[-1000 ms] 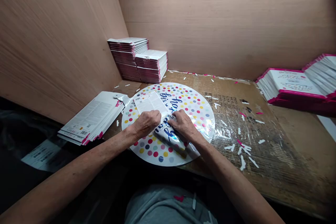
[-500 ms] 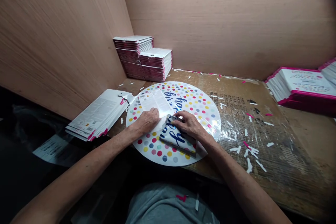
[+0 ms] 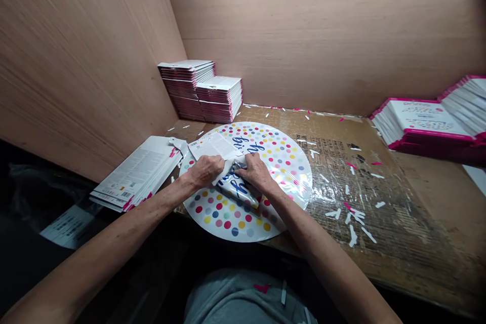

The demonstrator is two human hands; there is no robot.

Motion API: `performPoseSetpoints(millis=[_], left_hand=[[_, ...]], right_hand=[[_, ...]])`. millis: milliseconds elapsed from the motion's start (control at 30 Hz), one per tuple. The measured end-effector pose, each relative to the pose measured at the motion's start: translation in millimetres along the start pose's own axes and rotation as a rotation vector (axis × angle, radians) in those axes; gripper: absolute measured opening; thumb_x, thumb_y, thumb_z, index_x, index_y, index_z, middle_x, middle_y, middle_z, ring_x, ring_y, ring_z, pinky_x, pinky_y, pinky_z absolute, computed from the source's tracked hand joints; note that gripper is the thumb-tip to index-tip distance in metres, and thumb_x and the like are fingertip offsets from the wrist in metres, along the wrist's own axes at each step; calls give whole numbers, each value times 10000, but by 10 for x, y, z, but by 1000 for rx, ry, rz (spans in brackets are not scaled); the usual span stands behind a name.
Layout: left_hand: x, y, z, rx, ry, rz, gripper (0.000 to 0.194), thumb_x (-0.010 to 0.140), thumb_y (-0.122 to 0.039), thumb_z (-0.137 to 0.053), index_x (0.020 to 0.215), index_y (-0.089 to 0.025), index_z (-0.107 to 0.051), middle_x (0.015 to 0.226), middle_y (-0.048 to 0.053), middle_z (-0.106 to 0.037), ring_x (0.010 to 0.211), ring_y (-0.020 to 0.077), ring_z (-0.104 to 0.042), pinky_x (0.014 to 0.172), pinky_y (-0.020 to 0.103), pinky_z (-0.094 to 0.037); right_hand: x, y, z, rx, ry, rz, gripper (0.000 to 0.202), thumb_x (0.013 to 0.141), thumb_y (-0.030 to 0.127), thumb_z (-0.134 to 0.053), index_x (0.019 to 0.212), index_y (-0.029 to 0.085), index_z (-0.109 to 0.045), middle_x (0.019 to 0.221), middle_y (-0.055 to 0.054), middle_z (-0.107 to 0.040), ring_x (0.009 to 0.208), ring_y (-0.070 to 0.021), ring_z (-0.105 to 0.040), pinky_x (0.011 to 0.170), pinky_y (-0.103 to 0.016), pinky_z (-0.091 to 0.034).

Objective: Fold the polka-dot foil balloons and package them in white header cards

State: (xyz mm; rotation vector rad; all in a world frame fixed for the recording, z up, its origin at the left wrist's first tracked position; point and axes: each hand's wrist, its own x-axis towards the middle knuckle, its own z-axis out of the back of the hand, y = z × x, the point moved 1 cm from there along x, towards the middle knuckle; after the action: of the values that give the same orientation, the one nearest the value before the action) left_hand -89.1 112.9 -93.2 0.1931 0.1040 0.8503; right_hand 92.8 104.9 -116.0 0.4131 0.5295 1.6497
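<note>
A round white sheet with coloured dots (image 3: pixel 243 223) and blue lettering lies near the table's front edge. Over it, my right hand (image 3: pixel 258 173) is closed on a folded glossy packet with blue lettering (image 3: pixel 239 187). My left hand (image 3: pixel 207 169) has its fingers closed on the edge of a printed white card sleeve (image 3: pixel 214 146), just left of the packet. The packet's upper left end meets the sleeve between my hands; how far it sits inside is hidden by my fingers.
Printed white sleeves (image 3: pixel 134 174) lie fanned at the left. Stacked sleeves (image 3: pixel 218 96) stand in the back left corner, and pink-edged packs (image 3: pixel 427 119) at the right. Paper scraps (image 3: pixel 355 217) litter the cardboard-covered table (image 3: pixel 334 162). Wooden panels (image 3: pixel 304 35) rise behind and left.
The folded packet has moved left and up against the sleeve, with my right hand on it. My left hand has shifted slightly left. The whole view has turned a little.
</note>
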Motion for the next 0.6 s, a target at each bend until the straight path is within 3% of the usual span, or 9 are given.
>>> performPoseSetpoints(millis=[100, 200, 333, 433, 500, 600], left_hand=[[-56, 63, 73, 28, -47, -57, 228, 879, -14, -399, 817, -94, -604, 820, 140, -656, 677, 206, -641, 585, 290, -498], [-110, 77, 44, 9, -82, -100, 242, 889, -26, -390, 800, -105, -601, 812, 131, -657, 671, 200, -631, 575, 282, -483], [-151, 36, -155, -124, -100, 13, 243, 940, -135, -416, 806, -138, -619, 806, 93, -673, 725, 192, -650, 655, 285, -517], [-200, 26, -314, -194, -159, 126, 273, 989, -283, -403, 1059, -154, -633, 1129, 121, -677, 1053, 219, -651, 885, 332, -536], [-248, 42, -372, -276, -160, 152, 376, 964, -377, -474, 1244, -147, -574, 1360, 142, -574, 1276, 249, -540, 1051, 371, -467], [-306, 48, -349, -336, -88, 80, 478, 931, -401, -532, 1312, -113, -531, 1454, 170, -486, 1372, 278, -444, 1120, 395, -411]], right_hand=[[23, -22, 73, 60, 65, 5, 318, 856, 481, -625, 864, 163, -614, 879, -61, -636, 792, -185, -596, 657, -259, -408], [10, -67, 123, 223, 189, -30, 384, 865, 544, -563, 750, 178, -575, 613, 21, -549, 580, -125, -510, 535, -240, -329], [-6, -131, 164, 247, 239, -38, 285, 806, 414, -623, 662, 179, -553, 550, 40, -488, 565, -110, -456, 530, -241, -285], [-4, -197, 200, 227, 293, -23, 256, 753, 381, -647, 627, 182, -548, 527, 44, -474, 553, -112, -441, 526, -247, -277], [-6, -244, 230, 234, 343, -12, 256, 746, 401, -637, 639, 183, -555, 533, 46, -479, 545, -112, -442, 518, -248, -280], [-14, -293, 265, 272, 403, 32, 279, 750, 447, -614, 677, 182, -565, 566, 46, -501, 557, -112, -454, 520, -247, -290]])
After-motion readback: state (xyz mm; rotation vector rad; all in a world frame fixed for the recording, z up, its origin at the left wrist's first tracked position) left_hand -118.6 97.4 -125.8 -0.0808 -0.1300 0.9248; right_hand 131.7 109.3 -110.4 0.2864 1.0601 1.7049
